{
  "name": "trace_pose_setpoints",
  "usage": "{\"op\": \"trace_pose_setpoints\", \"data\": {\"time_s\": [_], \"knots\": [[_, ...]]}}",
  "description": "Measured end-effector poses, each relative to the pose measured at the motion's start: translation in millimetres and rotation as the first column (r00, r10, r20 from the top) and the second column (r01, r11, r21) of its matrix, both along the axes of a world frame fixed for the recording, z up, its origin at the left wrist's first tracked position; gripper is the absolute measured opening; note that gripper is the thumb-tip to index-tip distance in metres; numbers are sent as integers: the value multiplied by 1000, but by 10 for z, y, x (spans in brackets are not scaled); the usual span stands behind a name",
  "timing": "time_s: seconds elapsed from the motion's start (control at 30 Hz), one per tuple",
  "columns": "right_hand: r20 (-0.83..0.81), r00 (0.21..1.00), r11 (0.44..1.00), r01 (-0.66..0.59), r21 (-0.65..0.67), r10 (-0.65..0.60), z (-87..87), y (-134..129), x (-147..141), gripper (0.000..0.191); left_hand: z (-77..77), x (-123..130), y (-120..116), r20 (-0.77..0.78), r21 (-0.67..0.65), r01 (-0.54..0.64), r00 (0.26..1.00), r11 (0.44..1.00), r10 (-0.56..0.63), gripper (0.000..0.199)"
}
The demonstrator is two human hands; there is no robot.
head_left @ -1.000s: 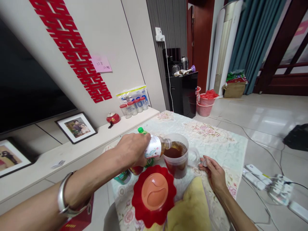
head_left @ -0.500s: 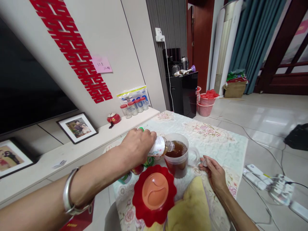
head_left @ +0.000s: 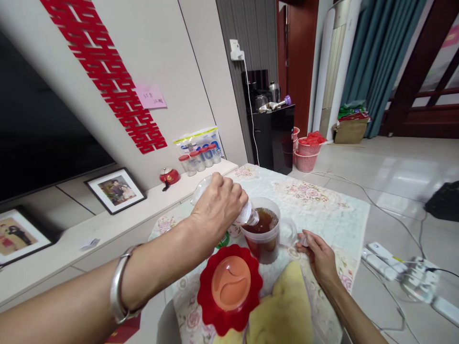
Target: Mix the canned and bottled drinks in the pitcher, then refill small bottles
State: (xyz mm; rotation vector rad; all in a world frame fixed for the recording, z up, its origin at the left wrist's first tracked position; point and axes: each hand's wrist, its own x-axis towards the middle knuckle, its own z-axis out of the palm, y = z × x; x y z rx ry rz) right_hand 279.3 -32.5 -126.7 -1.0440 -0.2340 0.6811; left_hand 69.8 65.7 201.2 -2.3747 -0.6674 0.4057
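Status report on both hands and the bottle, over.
Left hand: gripping tilted bottle, mouth over pitcher. Right hand: pinching something small and clear. Red tray near pitcher, not blocking.

pale wall (head_left: 161, 43), teal curtain (head_left: 380, 62), black cabinet (head_left: 279, 138), tiled floor (head_left: 398, 184) (rather shiny).

The left hand (head_left: 220, 203) grips a clear bottle (head_left: 247, 215) from above, tilted so that its mouth is at the rim of a clear plastic jug (head_left: 263, 248), which contains brown liquid (head_left: 267, 220). The right hand (head_left: 320, 258) pinches a small clear piece (head_left: 304, 240) between its fingers, just beside the jug's handle. In front of the jug, a red dish (head_left: 206, 289) with a wavy edge and an orange middle lies on the worktop (head_left: 319, 195), near a yellow cloth (head_left: 283, 310). A green object (head_left: 224, 240), mostly hidden, shows below the left hand. A silver bracelet (head_left: 118, 286) circles the left forearm.
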Motion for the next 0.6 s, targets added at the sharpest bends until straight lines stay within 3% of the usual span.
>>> {"op": "trace_pose_setpoints", "data": {"time_s": [0.43,0.6], "knots": [[-7,1000,1000,-3,-7,3,22,-8,2,56,-96,8,-50,53,66,-10,999,998,6,50],[-13,1000,1000,-2,-6,2,25,-10,-1,55,-185,-65,-68,31,3,-80,996,997,80,51]]}}
